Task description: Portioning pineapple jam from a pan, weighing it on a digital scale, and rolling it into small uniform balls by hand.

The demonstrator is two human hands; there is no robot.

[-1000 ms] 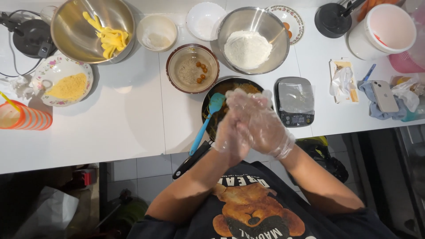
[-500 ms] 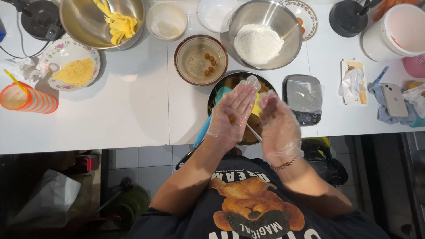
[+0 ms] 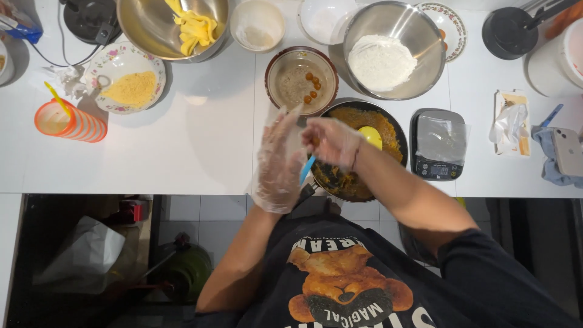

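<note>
Both gloved, left hand now spread flat, right hand moved over pan, loosely open

Clear plastic gloves, black bear-print shirt.

gloved left hand, right hand, pan

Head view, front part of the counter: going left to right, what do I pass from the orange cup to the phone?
Orange striped cup → left hand in a clear glove → right hand over the dark pan → kitchen scale → crumpled wrapper → phone on a blue cloth.
</note>
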